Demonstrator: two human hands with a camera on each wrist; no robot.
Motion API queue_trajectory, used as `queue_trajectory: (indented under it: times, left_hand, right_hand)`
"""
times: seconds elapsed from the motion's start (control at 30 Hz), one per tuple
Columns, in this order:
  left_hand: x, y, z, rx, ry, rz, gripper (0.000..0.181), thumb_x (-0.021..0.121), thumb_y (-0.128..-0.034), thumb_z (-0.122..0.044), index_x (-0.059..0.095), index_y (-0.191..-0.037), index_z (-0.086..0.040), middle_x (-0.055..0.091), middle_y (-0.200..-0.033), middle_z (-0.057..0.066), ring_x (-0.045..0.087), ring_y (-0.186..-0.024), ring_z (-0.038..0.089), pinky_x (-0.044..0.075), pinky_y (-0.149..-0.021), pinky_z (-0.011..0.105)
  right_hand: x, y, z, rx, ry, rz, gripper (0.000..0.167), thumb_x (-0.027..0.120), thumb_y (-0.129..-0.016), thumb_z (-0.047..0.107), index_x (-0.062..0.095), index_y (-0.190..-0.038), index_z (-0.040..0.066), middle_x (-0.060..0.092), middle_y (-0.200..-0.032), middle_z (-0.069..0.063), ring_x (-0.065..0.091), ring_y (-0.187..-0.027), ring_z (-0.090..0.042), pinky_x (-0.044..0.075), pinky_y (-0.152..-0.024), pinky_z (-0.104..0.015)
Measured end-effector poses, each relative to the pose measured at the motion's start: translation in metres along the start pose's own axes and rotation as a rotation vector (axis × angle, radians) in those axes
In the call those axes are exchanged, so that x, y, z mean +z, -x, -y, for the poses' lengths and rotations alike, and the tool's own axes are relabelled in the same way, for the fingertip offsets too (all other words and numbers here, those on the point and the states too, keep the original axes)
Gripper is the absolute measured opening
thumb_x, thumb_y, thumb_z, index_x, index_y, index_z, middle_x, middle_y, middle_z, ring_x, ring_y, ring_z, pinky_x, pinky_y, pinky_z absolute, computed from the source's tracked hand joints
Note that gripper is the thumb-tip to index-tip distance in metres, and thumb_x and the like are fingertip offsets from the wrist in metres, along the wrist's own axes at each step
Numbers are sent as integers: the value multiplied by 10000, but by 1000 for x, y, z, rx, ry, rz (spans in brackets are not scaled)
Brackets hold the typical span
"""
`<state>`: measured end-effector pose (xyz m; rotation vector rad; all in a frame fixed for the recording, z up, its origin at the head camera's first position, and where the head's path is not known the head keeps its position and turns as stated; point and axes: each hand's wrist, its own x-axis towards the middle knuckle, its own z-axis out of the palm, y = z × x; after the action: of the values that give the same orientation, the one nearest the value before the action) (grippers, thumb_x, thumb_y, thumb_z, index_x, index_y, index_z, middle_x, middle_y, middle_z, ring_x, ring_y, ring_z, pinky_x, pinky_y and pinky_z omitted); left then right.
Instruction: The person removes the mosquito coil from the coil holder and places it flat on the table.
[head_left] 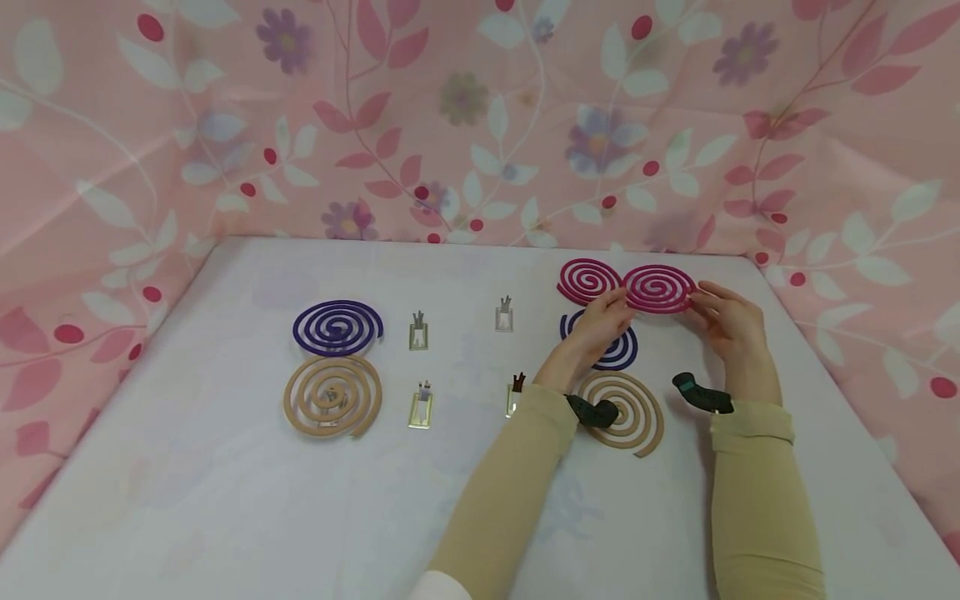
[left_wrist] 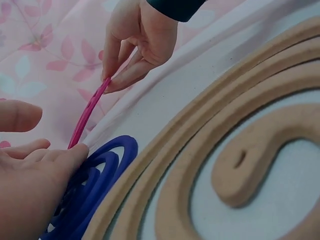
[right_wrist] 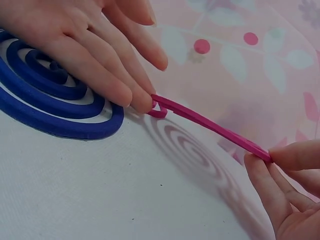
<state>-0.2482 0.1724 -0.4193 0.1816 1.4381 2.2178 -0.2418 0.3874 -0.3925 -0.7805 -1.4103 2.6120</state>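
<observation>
My right hand (head_left: 731, 321) pinches the right edge of a pink mosquito coil (right_wrist: 212, 126) between thumb and fingers. On the coil's opposite edge rest the fingers of my left hand (left_wrist: 37, 182), fairly straight, with the thumb apart from it. The coil is raised and slightly tilted, and its shadow falls on the white surface in the right wrist view. A second pink coil (head_left: 588, 282) lies just left of it. Below the left hand, partly hidden by it, is a blue coil (right_wrist: 65, 131). Nearer lies a tan coil (left_wrist: 232, 175), partly covered by the left wrist's black strap in the head view.
On the left of the white table (head_left: 225, 500) are another blue coil (head_left: 337, 329) and another tan coil (head_left: 333, 358). Small metal coil stands (head_left: 420, 412) are spaced across the middle; one stand (head_left: 512, 404) is partly behind the left sleeve. Floral pink cloth (head_left: 465, 125) surrounds the table.
</observation>
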Motion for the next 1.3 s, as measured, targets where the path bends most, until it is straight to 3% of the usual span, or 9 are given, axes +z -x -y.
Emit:
queue_trajectory:
  times: [0.27, 0.4, 0.6, 0.83, 1.1, 1.3]
  left_hand:
    - [-3, -4, 3, -34, 103, 22, 568, 467, -1023, 26, 280, -1558, -16, 267, -1627, 153, 314, -1483, 252, 342, -1180, 400]
    - [-3, -6, 6, -29, 78, 44, 569, 472, -1024, 9, 275, -1558, -14, 267, -1630, 143, 311, -1486, 250, 339, -1183, 396]
    - [-2, -7, 8, -34, 51, 64, 573, 483, -1024, -13, 277, -1558, -30, 272, -1632, 129, 325, -1481, 247, 331, -1186, 390]
    - [-2, -8, 9, -56, 57, 77, 578, 474, -1023, -1, 271, -1563, -38, 248, -1638, 138, 334, -1475, 264, 326, -1190, 371]
    - [-1, -7, 9, -57, 57, 93, 584, 459, -1026, 10, 250, -1570, -38, 219, -1648, 138, 282, -1500, 259, 311, -1197, 367]
    - [0, -6, 9, -44, 38, 92, 591, 453, -1022, 22, 241, -1572, -32, 227, -1644, 150, 265, -1506, 259, 303, -1201, 372]
  right_hand:
    - [4, 4, -3, -6, 64, -79, 203, 698, -870, -75, 730, -951, 108, 695, -978, -18, 728, -817, -148, 587, -803, -263]
    - [8, 7, -5, -51, 106, -125, 218, 686, -874, -85, 729, -936, 119, 636, -1064, -27, 716, -796, -132, 592, -769, -265]
    - [12, 6, -8, -133, 203, -174, 261, 660, -861, -135, 711, -878, 120, 634, -991, -29, 693, -742, -100, 599, -712, -246]
    - [13, 6, -9, -160, 245, -147, 319, 608, -867, -170, 685, -848, 139, 707, -762, 13, 661, -801, -78, 589, -688, -188]
    - [14, 6, -10, -181, 250, -127, 351, 602, -849, -193, 688, -820, 146, 689, -779, 7, 631, -819, -98, 585, -663, -182]
    - [14, 4, -13, -177, 338, -159, 344, 614, -865, -155, 688, -857, 181, 663, -894, 16, 612, -927, -105, 576, -707, -161]
